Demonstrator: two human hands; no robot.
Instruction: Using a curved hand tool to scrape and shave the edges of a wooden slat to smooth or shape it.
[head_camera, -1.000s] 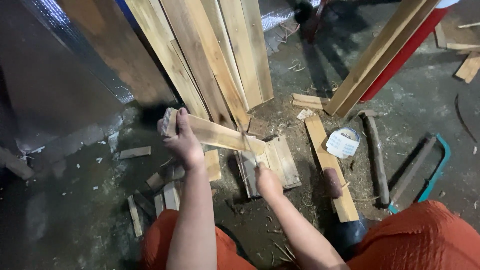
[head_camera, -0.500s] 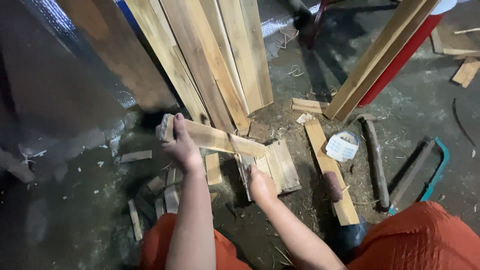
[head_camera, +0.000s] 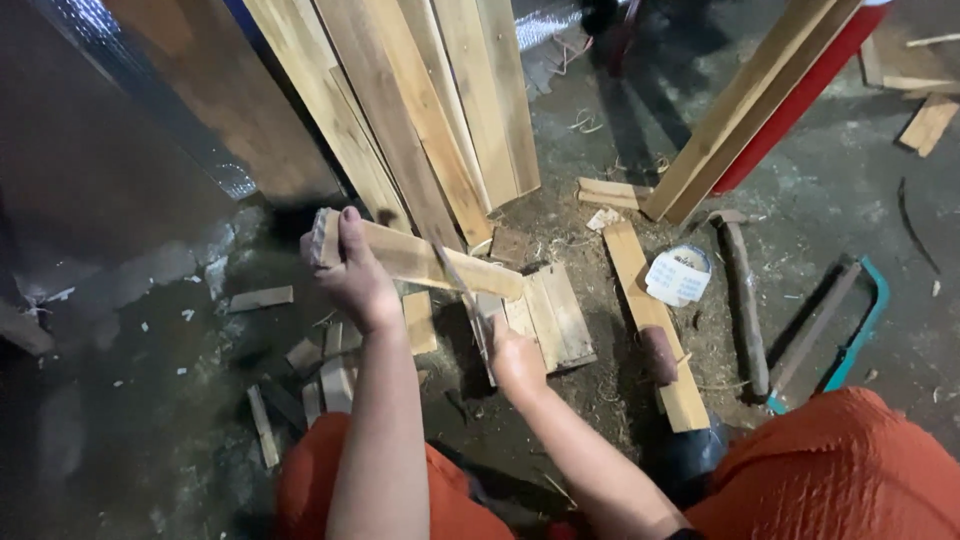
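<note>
Seen from the head camera, the left hand (head_camera: 352, 272) sits left of the frame's centre, its grip clenched around the near end of a short pale wooden slat (head_camera: 420, 257), which slants down to the right above the floor. Just right of centre, the right hand (head_camera: 515, 362) is closed on a thin blade-like tool (head_camera: 462, 300) whose edge meets the slat's lower side. Beneath them lies a small block of nailed wooden boards (head_camera: 550, 318) on the dark dirt floor (head_camera: 150, 400). Long pale planks (head_camera: 420, 110) lean at upper centre. To the right lie a flat plank (head_camera: 648, 310), a white roll of tape (head_camera: 676, 276), a hammer (head_camera: 745, 300) and a teal-framed saw (head_camera: 845, 335).
</note>
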